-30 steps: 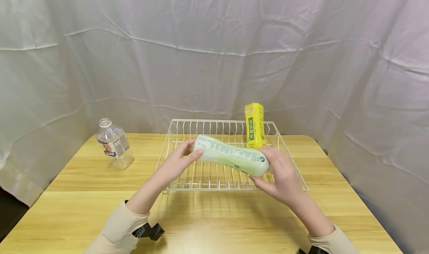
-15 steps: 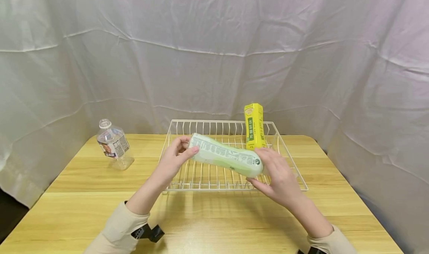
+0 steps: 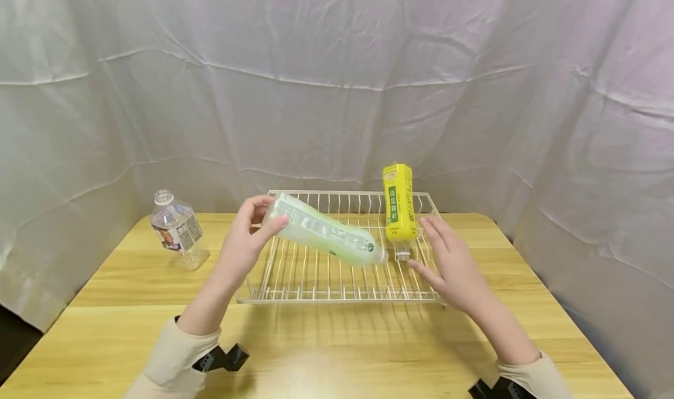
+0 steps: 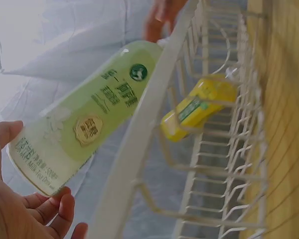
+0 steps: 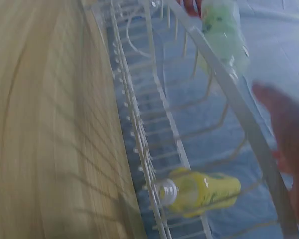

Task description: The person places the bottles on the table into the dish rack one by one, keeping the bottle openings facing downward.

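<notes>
My left hand (image 3: 239,241) grips the base of a pale green milk tea bottle (image 3: 323,232), thumb on top. The bottle slants over the white wire rack (image 3: 326,301), its capless-looking clear neck pointing down and right. In the left wrist view, the label of this bottle (image 4: 92,124) faces the camera. My right hand (image 3: 458,270) is off the green bottle, fingers extended beside a yellow bottle (image 3: 399,203). That yellow bottle leans neck-down in the rack's right part. In the right wrist view, the right hand (image 5: 294,134) is blurred near the rack's rim.
A clear, uncapped plastic bottle (image 3: 179,229) with a printed label stands on the wooden table (image 3: 337,352), left of the rack. Grey curtains (image 3: 326,89) hang behind and at both sides.
My right hand has let go of the green bottle's neck end and moved right. My left hand has carried the bottle left. The rack's front has shifted left.
</notes>
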`<action>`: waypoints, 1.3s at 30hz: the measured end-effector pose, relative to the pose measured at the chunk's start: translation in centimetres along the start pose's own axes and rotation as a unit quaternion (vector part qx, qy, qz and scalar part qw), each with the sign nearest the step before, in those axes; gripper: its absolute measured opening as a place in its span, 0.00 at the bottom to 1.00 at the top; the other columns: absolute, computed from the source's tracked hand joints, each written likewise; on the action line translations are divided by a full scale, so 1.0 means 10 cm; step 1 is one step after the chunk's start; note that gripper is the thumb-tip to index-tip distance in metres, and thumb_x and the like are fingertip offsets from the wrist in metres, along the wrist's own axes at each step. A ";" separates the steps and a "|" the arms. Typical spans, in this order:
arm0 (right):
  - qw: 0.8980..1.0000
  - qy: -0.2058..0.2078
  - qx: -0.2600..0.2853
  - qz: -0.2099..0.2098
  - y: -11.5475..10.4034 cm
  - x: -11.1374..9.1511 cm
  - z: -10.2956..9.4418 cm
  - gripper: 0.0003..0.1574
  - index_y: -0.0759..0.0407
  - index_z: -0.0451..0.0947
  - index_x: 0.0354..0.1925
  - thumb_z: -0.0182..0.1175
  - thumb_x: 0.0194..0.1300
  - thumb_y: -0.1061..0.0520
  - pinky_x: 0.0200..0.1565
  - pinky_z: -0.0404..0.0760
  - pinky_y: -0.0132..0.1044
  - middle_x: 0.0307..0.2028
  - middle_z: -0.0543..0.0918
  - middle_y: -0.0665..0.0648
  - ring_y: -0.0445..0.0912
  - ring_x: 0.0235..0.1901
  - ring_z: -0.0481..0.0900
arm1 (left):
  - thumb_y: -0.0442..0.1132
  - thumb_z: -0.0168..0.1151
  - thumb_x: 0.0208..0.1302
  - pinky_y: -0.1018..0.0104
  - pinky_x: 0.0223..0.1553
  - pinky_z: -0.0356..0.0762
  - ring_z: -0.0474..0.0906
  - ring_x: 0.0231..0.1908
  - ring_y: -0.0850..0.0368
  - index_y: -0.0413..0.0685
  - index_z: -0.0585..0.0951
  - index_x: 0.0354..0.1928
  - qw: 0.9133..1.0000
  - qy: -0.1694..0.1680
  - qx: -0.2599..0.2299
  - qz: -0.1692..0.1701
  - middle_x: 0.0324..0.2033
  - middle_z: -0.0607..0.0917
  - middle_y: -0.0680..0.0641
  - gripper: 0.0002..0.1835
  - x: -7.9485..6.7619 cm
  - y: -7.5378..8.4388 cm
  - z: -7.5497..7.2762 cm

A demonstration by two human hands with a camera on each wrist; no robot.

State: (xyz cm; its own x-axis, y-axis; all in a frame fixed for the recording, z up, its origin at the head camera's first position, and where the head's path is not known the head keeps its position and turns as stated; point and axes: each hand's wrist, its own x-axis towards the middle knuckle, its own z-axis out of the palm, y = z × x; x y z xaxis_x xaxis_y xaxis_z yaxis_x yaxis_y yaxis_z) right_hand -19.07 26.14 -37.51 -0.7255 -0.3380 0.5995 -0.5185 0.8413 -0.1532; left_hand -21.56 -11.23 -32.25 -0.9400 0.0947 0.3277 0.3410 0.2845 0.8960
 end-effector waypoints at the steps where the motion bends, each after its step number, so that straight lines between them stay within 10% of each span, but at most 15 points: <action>1: 0.999 -0.026 -0.006 0.039 0.03 -0.01 -0.01 0.52 0.66 0.52 0.73 0.54 0.68 0.35 0.71 0.55 0.59 0.72 0.59 0.70 0.65 0.72 0.56 | 0.47 0.63 0.65 0.63 0.47 0.71 0.70 0.45 0.55 0.44 0.68 0.62 1.000 0.010 0.006 0.007 0.47 0.75 0.43 0.28 0.01 0.01 -0.02; 9: 0.962 -0.167 -0.011 0.217 0.17 -0.03 -0.05 0.57 0.72 0.41 0.74 0.45 0.71 0.31 0.71 0.46 0.65 0.75 0.42 0.74 0.68 0.75 0.40 | 0.52 0.68 0.59 0.60 0.48 0.65 0.67 0.45 0.55 0.48 0.71 0.62 0.987 0.096 0.095 0.088 0.47 0.74 0.45 0.32 0.17 0.15 -0.04; 20: 0.955 -0.185 -0.023 0.231 0.16 -0.04 -0.04 0.56 0.75 0.46 0.73 0.45 0.71 0.31 0.72 0.48 0.63 0.73 0.49 0.77 0.69 0.73 0.46 | 0.60 0.68 0.53 0.56 0.46 0.67 0.68 0.47 0.52 0.55 0.71 0.64 0.979 0.099 0.165 0.067 0.51 0.76 0.49 0.37 0.49 0.44 0.21; 39: 0.954 -0.189 -0.028 0.232 0.13 -0.04 -0.04 0.57 0.72 0.46 0.74 0.42 0.70 0.28 0.71 0.48 0.63 0.73 0.48 0.75 0.69 0.73 0.46 | 0.66 0.62 0.50 0.50 0.55 0.67 0.70 0.53 0.49 0.55 0.71 0.64 0.963 0.010 0.267 0.032 0.53 0.77 0.49 0.40 0.86 0.48 0.76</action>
State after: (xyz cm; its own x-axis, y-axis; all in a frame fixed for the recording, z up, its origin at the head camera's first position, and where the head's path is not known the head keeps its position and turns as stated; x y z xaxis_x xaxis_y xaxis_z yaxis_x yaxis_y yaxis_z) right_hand -19.26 27.57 -37.64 -0.9878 -0.0433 0.1494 -0.0847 0.9552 -0.2834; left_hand -28.10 -1.79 -27.42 -0.9152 0.1112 0.3874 0.3398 0.7299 0.5932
